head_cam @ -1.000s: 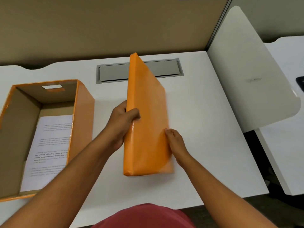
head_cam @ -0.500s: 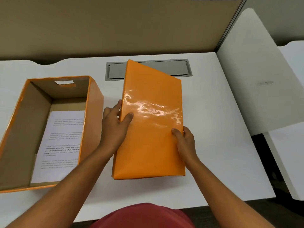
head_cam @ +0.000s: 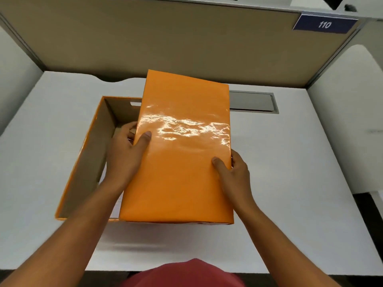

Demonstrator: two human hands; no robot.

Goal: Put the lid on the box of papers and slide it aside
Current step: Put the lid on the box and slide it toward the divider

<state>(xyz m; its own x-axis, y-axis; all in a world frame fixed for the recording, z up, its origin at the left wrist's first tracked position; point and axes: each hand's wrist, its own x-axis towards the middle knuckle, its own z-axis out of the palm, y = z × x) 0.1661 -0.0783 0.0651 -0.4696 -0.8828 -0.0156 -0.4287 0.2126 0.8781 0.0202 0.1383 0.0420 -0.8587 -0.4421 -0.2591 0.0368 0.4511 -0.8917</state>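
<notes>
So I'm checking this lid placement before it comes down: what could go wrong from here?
The lid sits skewed and covers only the right part of the box, so it may catch on a wall instead of seating. The left hand grips the lid's edge over the open box, so its fingers might get pinched. The glossy lid could also slip in the right hand.

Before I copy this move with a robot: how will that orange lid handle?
The lid probably stays stiff: it spans flat between the left hand and right hand. Its glossy glare suggests a slippery grip. Likely light, held at its edges alone.
</notes>
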